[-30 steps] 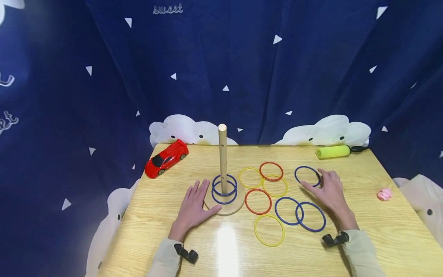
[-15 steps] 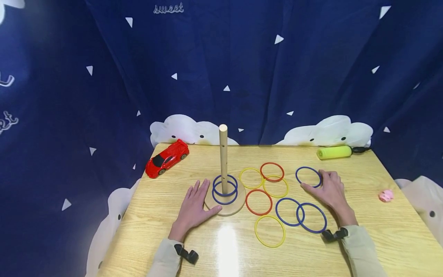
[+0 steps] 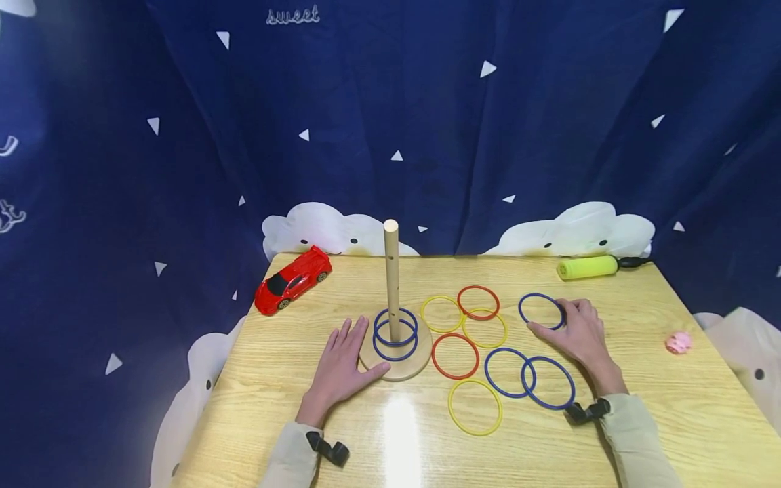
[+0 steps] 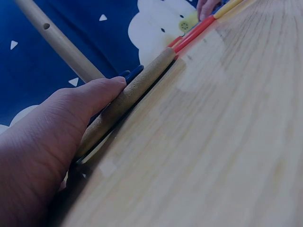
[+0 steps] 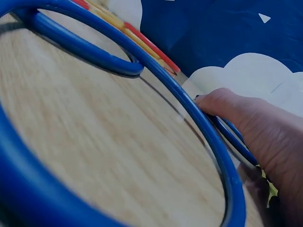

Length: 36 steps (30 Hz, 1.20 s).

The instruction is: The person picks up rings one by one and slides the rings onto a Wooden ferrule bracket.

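Note:
A wooden peg (image 3: 391,278) stands on a round base (image 3: 403,369) with two blue rings (image 3: 395,358) around it. My left hand (image 3: 350,356) lies flat on the table, its thumb against the base's rim. In the left wrist view that thumb (image 4: 94,97) presses the base edge (image 4: 137,90). My right hand (image 3: 570,329) rests at the near right edge of a loose blue ring (image 3: 521,310), with fingertips and thumb touching it. The ring lies flat. In the right wrist view the thumb (image 5: 222,101) sits on that thin ring (image 5: 236,142), behind two overlapping blue rings (image 5: 189,118).
Loose rings lie between my hands: red (image 3: 454,375), (image 3: 478,287), yellow (image 3: 474,431), (image 3: 442,297), and two overlapping blue ones (image 3: 548,407). A red toy car (image 3: 293,279) sits far left, a yellow-green handle (image 3: 587,267) far right, a pink toy (image 3: 678,342) at the right edge.
My right hand has shifted slightly on the blue ring. The ring, the left hand and everything else have stayed where they were.

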Motion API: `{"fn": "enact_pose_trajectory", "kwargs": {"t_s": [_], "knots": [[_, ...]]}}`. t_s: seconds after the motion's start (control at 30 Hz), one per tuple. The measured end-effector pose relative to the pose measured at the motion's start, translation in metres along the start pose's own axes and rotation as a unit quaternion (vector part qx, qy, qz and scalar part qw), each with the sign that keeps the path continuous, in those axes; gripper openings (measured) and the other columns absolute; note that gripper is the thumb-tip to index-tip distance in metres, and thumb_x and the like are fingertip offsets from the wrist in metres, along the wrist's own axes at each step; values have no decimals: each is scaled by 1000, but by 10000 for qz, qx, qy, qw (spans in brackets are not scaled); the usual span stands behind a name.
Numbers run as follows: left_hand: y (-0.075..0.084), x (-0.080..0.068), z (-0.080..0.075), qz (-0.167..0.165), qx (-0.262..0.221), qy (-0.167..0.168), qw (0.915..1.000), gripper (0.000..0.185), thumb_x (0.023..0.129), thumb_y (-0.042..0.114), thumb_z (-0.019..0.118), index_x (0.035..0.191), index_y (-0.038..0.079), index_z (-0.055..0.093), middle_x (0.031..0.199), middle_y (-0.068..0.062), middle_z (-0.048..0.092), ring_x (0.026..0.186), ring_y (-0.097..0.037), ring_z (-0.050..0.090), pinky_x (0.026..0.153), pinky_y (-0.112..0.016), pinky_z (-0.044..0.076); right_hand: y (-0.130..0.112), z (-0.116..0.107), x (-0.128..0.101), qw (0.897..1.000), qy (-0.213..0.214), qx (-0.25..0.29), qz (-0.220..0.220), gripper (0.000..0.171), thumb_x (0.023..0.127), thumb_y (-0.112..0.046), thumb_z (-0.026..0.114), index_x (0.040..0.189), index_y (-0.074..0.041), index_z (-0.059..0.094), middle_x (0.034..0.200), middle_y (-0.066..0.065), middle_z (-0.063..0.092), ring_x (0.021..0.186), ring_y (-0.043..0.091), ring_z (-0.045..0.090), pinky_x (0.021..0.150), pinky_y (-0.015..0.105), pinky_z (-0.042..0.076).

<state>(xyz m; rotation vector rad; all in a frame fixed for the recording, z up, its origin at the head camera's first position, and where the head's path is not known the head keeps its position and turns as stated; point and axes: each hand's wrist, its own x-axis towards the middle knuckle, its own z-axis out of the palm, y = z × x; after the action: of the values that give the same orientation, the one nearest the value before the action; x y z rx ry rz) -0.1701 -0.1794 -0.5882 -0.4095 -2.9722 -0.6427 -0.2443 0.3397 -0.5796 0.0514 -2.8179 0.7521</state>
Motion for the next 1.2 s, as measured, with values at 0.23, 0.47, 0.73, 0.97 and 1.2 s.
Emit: {"fn": "enact_pose_trajectory", "kwargs": {"t_s": [0.23,0.47,0.73,0.97,1.2], "knots": [[1,0,-1,22,2,21,10000,114,86,89,48,168,16,21,173,-1,23,162,-28,13,131,-47,9,4,3,1,9999,127,-62,-73,100,77,-68,83,136,8,58,125,27,48,109,45,45,82,60,38],[2,0,-2,39,18,48,10000,113,86,88,49,169,16,20,174,-1,22,162,-28,13,131,-48,9,2,0,0,9998,165,-64,-77,99,75,-69,83,135,7,60,121,25,50,104,42,48,77,56,40],[0,-1,0,32,12,18,10000,113,86,89,48,169,17,19,174,-1,22,162,-27,12,131,-48,9,3,-2,-2,9999,128,27,-101,97,75,-66,85,134,7,60,119,24,51,102,40,48,78,51,40],[0,-2,0,3,-18,-8,10000,113,86,88,49,169,19,19,174,1,21,162,-26,11,131,-47,8,0,-4,-4,9996,79,44,-260,95,75,-64,86,131,8,62,115,22,51,96,37,49,76,46,39],[1,-2,0,52,-11,51,10000,112,86,87,50,169,18,20,173,-1,23,161,-28,14,131,-48,10,-9,-7,-4,9983,236,69,-532,90,75,-58,89,131,7,63,109,18,52,91,32,47,72,40,36]]}}
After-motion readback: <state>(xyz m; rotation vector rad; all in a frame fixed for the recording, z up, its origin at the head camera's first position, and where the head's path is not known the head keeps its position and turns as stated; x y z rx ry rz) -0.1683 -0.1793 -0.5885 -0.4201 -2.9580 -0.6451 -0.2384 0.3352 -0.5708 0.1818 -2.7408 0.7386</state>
